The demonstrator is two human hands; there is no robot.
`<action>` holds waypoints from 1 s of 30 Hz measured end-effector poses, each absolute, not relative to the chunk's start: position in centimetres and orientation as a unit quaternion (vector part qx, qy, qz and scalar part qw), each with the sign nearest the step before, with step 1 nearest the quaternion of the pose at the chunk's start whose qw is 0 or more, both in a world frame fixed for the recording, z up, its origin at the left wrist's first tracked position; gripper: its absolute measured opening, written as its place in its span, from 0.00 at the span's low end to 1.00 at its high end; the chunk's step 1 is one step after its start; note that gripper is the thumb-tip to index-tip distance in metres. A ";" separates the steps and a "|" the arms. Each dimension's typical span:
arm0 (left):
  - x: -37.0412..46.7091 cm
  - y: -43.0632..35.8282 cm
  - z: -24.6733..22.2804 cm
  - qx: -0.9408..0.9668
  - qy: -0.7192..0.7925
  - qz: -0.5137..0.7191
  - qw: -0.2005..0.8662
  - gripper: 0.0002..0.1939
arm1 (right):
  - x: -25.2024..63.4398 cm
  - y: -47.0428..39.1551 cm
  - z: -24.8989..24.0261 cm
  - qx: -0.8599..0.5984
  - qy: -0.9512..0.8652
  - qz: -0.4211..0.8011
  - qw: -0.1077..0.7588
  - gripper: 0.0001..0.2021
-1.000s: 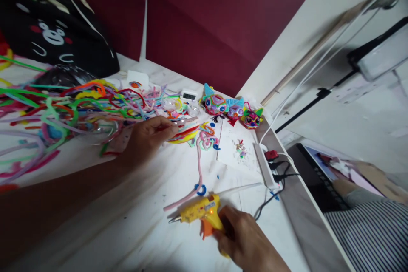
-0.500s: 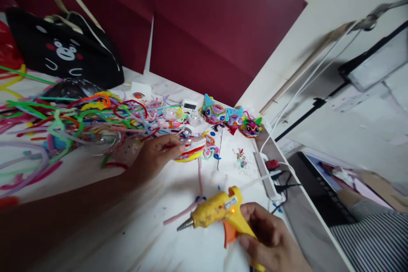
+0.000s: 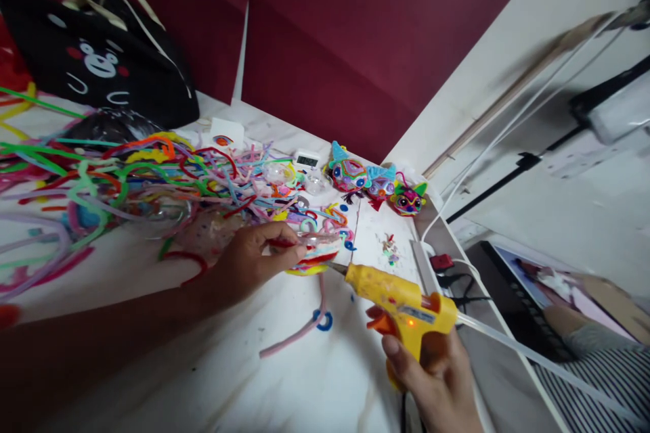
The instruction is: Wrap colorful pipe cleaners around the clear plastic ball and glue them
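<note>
My left hand (image 3: pixel 264 254) is closed on a clear plastic ball (image 3: pixel 321 239) partly wrapped in red, white and yellow pipe cleaners. A pink pipe cleaner (image 3: pixel 294 340) trails below it onto the white table, across a small blue ring (image 3: pixel 325 320). In my right hand (image 3: pixel 437 379) is a yellow hot glue gun (image 3: pixel 396 294), gripped by its handle with fingers at the orange trigger. Its metal nozzle meets the edge of the wrapped ball, though I cannot tell whether it touches. An orange light glows on the gun, and a clear glue stick (image 3: pixel 528 352) sticks out behind.
Tangled pipe cleaners (image 3: pixel 167 176) cover the left and back. Several decorated animal-face balls (image 3: pixel 349 174) stand at the back right, near a small digital clock (image 3: pixel 307 160). A power strip (image 3: pixel 426 264) with cables lies along the right edge. A black bag (image 3: pixel 101 61) stands behind.
My right hand has raised the glue gun and turned its nozzle toward the wrapped ball. My left hand, still holding the ball, appears slightly lower and farther right, as the view has shifted.
</note>
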State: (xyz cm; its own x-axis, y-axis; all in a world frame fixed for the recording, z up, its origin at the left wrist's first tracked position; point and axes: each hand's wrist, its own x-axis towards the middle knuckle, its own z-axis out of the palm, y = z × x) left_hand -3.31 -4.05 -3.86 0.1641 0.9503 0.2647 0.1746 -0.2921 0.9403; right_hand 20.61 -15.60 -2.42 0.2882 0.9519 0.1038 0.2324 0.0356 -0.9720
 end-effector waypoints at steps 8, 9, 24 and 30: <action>-2.9 -4.7 -3.8 0.652 0.441 0.480 0.386 0.09 | 19.0 -15.6 -5.0 -0.552 -0.556 0.229 0.577 0.21; -2.9 -4.7 -3.8 0.651 0.444 0.481 0.384 0.09 | 19.1 -15.6 -5.2 -0.552 -0.564 0.211 0.576 0.21; -2.5 -5.1 -3.7 0.673 0.446 0.487 0.334 0.07 | 19.3 -16.0 -5.8 -0.560 -0.629 0.118 0.526 0.19; -2.6 -5.4 -3.4 0.693 0.431 0.481 0.318 0.07 | 18.8 -16.3 -5.9 -0.587 -0.621 0.110 0.508 0.17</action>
